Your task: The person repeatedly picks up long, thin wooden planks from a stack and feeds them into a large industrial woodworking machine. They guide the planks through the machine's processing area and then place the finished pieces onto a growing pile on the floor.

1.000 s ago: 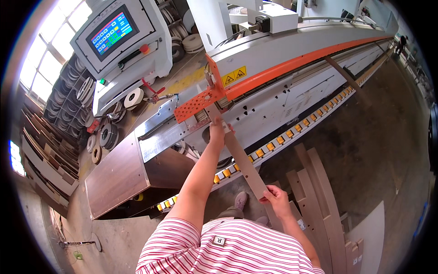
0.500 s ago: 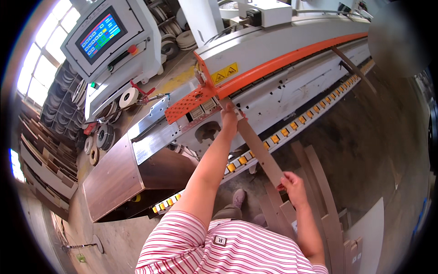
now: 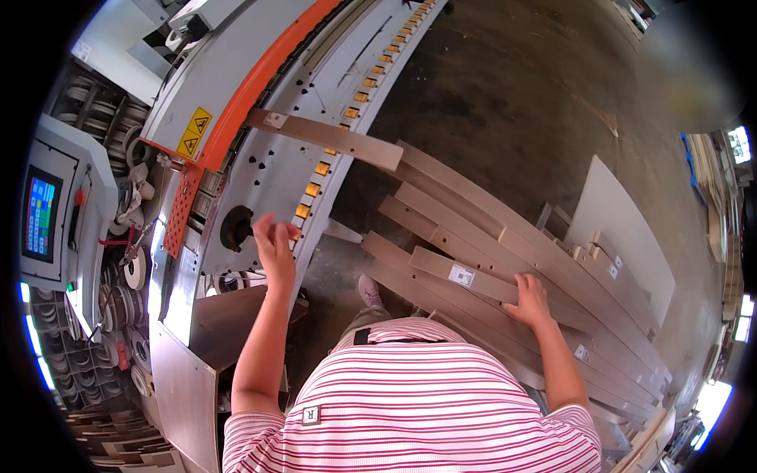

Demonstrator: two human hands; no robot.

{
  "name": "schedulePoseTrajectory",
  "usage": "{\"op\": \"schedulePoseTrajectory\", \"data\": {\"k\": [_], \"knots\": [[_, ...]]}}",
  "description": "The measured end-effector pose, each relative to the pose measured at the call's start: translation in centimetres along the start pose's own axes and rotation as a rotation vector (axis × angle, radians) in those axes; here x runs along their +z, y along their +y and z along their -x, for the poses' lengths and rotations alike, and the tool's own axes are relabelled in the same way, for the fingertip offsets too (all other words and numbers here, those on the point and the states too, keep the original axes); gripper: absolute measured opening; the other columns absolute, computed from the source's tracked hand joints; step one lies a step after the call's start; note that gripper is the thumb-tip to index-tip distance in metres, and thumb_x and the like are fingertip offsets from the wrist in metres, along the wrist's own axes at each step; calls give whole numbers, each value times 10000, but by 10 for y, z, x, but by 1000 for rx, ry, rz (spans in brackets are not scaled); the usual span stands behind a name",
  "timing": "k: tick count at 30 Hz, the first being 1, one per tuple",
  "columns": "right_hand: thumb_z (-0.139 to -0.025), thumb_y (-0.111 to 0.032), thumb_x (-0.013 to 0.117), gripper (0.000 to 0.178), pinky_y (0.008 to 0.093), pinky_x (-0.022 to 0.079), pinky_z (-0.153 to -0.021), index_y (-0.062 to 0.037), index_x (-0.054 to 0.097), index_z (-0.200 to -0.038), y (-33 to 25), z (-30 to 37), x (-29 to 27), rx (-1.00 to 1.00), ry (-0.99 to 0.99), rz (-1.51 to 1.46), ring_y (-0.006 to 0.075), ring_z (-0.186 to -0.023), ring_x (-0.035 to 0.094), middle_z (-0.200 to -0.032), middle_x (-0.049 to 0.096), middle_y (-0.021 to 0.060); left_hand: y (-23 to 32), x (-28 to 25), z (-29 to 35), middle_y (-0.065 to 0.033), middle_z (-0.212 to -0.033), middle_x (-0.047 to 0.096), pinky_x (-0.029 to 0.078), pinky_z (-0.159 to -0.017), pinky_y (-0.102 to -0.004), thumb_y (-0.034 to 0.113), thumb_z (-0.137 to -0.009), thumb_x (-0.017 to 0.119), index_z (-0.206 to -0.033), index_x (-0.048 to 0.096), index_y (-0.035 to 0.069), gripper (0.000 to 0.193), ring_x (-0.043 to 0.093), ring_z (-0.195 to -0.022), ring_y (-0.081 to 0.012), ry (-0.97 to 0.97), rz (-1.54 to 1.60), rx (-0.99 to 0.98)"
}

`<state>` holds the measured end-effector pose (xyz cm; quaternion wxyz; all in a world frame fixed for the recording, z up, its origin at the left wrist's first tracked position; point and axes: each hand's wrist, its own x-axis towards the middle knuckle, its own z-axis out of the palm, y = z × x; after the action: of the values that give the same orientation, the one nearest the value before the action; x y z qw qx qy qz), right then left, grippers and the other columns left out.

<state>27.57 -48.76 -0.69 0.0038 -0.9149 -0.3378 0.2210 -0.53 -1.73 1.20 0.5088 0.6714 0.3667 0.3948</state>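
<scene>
My left hand [image 3: 274, 248] is lifted near the yellow rollers at the machine's front edge, fingers loosely bent and apart, with nothing in it. A brown board strip [image 3: 339, 143] lies partly under the orange-edged beam, its outer end reaching past the rollers; neither hand is on it. At the right, my right hand [image 3: 531, 301] is over a labelled brown strip [image 3: 435, 266] on top of a pile of similar boards. Its thumb and fingers are spread at the strip; whether they press on it, I cannot tell.
The edge-banding machine [image 3: 260, 71] runs along the left, with a control panel [image 3: 43, 213] and edging rolls beside it. A wood-grain panel box [image 3: 185, 378] stands below its near end. Behind the board pile [image 3: 552, 260] leans a pale sheet [image 3: 623, 236].
My view has turned right. Both hands have let go of the strip, which now lies in the machine. My right hand has moved over to the board pile.
</scene>
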Motion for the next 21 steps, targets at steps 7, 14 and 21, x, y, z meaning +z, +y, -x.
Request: {"op": "schedulePoseTrajectory", "data": {"k": [7, 14, 21], "knots": [[-640, -223, 772, 569, 447, 488, -905, -52, 575, -1145, 34, 9, 12, -146, 69, -43, 363, -1112, 557, -1181, 563, 169, 0, 51, 105, -90, -884, 649, 523, -746, -287, 216, -1027, 500, -1231, 483, 11, 290, 628, -771, -153, -282, 298, -605], [-688, -247, 779, 539, 465, 530, -812, -47, 555, -1135, -88, 0, -8, -494, 198, -393, 395, -949, 631, -1036, 634, 196, 19, 79, 119, -129, -1356, 491, 393, -1063, -408, 425, -953, 628, -1410, 321, -10, 702, 481, -1272, -248, -394, 693, -846], [-733, -327, 755, 679, 473, 547, -794, -78, 497, -1309, -168, -8, -29, -634, 133, -359, 389, -964, 656, -1113, 647, 194, 22, 40, 44, -73, -1022, 694, 556, -751, -310, 365, -1019, 514, -1160, 590, 19, 381, 684, -889, -171, 113, 502, -616]]}}
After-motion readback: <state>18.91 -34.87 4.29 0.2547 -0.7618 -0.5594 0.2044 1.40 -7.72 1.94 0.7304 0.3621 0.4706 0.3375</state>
